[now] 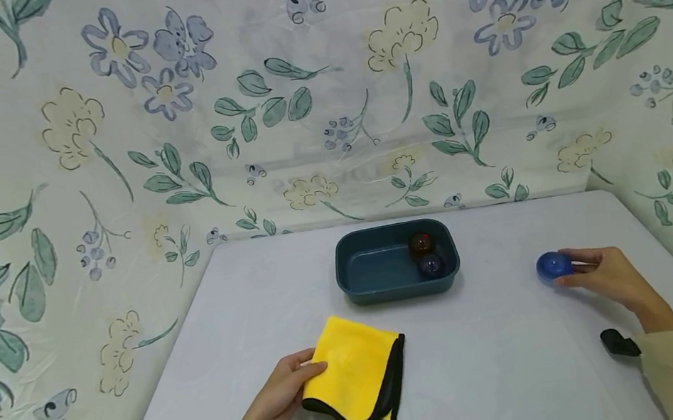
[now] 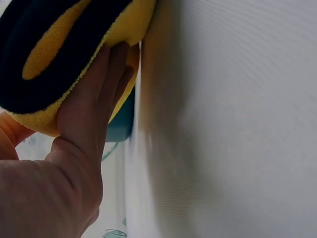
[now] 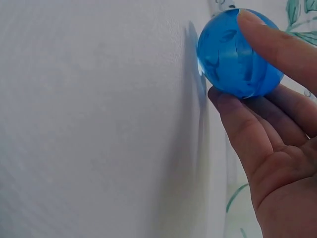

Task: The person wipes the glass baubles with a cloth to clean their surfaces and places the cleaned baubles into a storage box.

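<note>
In the head view my left hand [image 1: 281, 392] pinches the left edge of a folded yellow cloth [image 1: 355, 369] with black trim and a small hanging loop. The left wrist view shows the thumb on one side of the cloth [image 2: 126, 27] and the fingers on the other. Over at the right of the table, my right hand [image 1: 607, 276] grips a clear blue ball [image 1: 554, 267] between thumb and fingers. Seen from the right wrist, the see-through ball [image 3: 237, 54] is close to the white tabletop; whether it touches is hard to tell.
Toward the back of the white table [image 1: 493, 360] stands a dark teal rectangular tray [image 1: 347, 287]. A dark red-brown ball [image 1: 422, 244] and a dark purple ball [image 1: 431, 265] lie in its right side. Floral fabric [image 1: 364, 127] hangs behind and along both sides.
</note>
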Demonstrator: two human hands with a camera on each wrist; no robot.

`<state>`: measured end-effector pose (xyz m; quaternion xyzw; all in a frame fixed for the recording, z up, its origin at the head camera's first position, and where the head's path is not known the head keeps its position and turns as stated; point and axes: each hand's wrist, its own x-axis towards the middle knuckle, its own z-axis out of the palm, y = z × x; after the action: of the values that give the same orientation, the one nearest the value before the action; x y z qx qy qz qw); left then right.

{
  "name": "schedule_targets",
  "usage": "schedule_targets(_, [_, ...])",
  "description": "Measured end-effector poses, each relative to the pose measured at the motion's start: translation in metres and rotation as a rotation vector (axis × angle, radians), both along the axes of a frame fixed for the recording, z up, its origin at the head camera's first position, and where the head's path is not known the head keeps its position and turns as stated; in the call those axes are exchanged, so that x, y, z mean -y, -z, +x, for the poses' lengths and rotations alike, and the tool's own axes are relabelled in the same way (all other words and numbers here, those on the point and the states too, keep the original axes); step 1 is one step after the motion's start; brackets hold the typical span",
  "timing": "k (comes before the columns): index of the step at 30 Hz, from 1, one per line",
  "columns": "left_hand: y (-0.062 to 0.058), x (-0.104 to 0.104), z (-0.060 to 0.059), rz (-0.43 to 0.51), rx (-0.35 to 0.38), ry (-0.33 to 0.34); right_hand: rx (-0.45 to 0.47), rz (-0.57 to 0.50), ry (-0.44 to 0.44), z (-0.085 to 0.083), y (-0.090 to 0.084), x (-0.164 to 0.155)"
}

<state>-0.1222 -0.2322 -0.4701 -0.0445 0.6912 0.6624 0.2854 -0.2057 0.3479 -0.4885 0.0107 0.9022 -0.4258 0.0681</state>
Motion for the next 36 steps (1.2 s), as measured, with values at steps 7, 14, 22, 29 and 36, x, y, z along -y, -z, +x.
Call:
schedule_targets(7, [-0.007,-0.004,-0.003,0.036,-0.046,0.037,0.000,-0.038,-0.033,0.004,-0.003,0.008])
schedule_targets(14, [-0.016,-0.012,-0.007,0.076,-0.093,0.081,-0.034,-0.060,-0.054,0.007,-0.020,0.028])
schedule_targets(22, [-0.037,-0.023,-0.017,0.080,-0.186,0.100,-0.100,-0.123,-0.116,0.009,-0.046,0.059])
schedule_targets(29, [-0.056,-0.031,-0.031,0.070,-0.262,0.092,-0.122,-0.212,-0.175,0.011,-0.069,0.093])
schedule_targets(36, [-0.074,-0.038,-0.043,0.076,-0.301,0.051,-0.140,-0.298,-0.217,0.011,-0.087,0.125])
